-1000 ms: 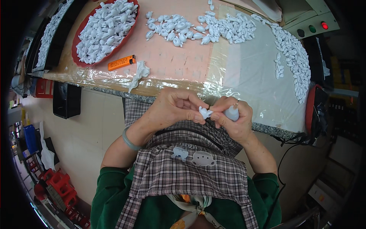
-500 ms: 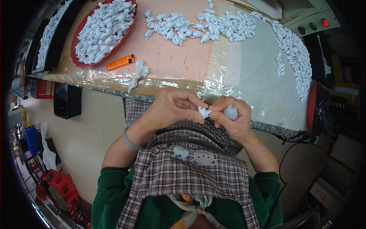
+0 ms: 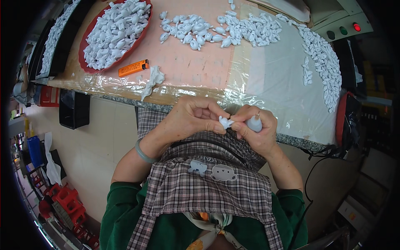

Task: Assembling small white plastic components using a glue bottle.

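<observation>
I see a small white moulded plastic piece [image 3: 225, 122] pinched between the fingertips of both hands, held in front of the body just below the near edge of the workbench and above a checked brown-and-white apron [image 3: 208, 187]. My left hand [image 3: 189, 118] is curled with thumb and forefinger closed on the left side of that piece; a pale green bangle [image 3: 143, 153] sits on its wrist. My right hand [image 3: 256, 127] touches the piece from the other side and also wraps around a pale grey rounded tool handle [image 3: 253, 123], so the two hands meet at the piece. I cannot tell what the tool's tip is doing, as the fingers cover it. Beyond the hands runs the pinkish worktable covered in clear plastic film [image 3: 200, 73]. On it, near the left, lies an orange lighter [image 3: 133, 68] with a crumpled white scrap [image 3: 153, 79] just beside it. Farther back a red oval tray heaped with white moulded pieces [image 3: 114, 33] stands at the left, and loose heaps of the same white pieces [image 3: 233, 31] spread across the far side, with another band of them [image 3: 323, 66] curving down the right. A grey control box with red and green lamps [image 3: 346, 25] sits at the far right corner.
</observation>
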The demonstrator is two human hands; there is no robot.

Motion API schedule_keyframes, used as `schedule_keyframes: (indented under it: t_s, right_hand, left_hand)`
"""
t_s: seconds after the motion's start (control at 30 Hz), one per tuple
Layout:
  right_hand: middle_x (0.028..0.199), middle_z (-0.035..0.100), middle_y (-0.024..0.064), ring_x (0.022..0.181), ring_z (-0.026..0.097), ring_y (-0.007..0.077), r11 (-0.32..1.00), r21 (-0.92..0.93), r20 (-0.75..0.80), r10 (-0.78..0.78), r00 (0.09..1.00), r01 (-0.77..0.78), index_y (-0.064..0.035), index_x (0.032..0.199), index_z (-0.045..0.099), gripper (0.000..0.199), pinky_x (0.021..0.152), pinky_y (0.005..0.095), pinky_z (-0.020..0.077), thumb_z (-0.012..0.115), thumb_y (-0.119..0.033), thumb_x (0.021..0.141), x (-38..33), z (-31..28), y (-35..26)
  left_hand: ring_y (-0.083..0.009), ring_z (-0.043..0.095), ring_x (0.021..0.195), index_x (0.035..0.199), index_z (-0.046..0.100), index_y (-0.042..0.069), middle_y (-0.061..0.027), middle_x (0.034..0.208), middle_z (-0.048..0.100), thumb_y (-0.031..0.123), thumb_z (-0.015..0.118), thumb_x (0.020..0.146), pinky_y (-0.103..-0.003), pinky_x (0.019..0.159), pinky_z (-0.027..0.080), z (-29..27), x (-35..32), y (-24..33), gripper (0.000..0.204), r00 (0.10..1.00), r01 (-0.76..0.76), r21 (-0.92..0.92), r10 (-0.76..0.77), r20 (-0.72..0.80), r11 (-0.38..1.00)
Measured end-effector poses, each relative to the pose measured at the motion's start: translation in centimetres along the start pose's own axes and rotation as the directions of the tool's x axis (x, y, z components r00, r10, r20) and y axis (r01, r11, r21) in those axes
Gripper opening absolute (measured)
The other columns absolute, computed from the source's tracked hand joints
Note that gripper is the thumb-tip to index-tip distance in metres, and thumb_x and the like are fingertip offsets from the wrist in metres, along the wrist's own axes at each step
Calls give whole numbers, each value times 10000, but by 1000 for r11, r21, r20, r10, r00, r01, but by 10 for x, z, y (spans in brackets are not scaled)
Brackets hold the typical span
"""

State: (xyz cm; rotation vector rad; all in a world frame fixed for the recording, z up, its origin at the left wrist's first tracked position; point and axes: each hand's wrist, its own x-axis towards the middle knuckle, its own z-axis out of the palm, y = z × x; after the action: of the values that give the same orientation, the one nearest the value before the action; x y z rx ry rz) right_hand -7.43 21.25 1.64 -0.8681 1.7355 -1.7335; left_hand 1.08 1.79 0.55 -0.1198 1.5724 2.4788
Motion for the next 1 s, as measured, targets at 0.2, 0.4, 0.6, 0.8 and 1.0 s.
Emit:
schedule_keyframes:
  t_s: [0.2,0.4,0.6,0.8,1.0]
  right_hand:
    - [733,651,101,603,602,130,946,-231,51,-222,974,227,12,839,636,126,517,232,456,722,31,748,5,-4,1]
    - [732,656,100,633,624,168,906,-301,58,-293,954,297,-8,839,643,167,548,259,472,743,37,713,4,-2,1]
    - [745,660,102,639,627,173,900,-322,54,-293,954,295,-10,848,640,184,558,260,476,746,37,704,3,-2,2]
    - [746,655,102,648,622,175,897,-340,16,-296,955,283,-7,878,642,178,574,257,473,735,19,728,5,0,3]
    - [755,641,86,654,609,154,896,-378,-60,-274,960,232,-7,957,642,223,587,246,469,731,-14,752,6,-3,-1]
  left_hand:
    - [-147,663,885,997,663,-27,-98,927,681,-38,716,766,-245,795,554,0,-1,2,237,999,-49,50,49,4,998]
    - [-136,650,894,1006,664,-21,-85,936,664,-41,704,775,-240,798,550,-1,-2,2,236,995,-95,100,94,16,990]
    - [-133,642,906,1003,663,-23,-81,949,655,-40,699,781,-241,809,544,-1,-2,2,225,994,-108,94,107,20,990]
    - [-169,651,901,1019,638,-28,-99,988,638,-59,701,769,-257,796,544,-1,-1,-3,260,999,-45,54,45,-11,998]
    - [-152,657,853,1107,583,-34,-95,922,653,-1,655,842,-237,758,539,-3,-2,1,277,999,29,-54,-31,-30,998]
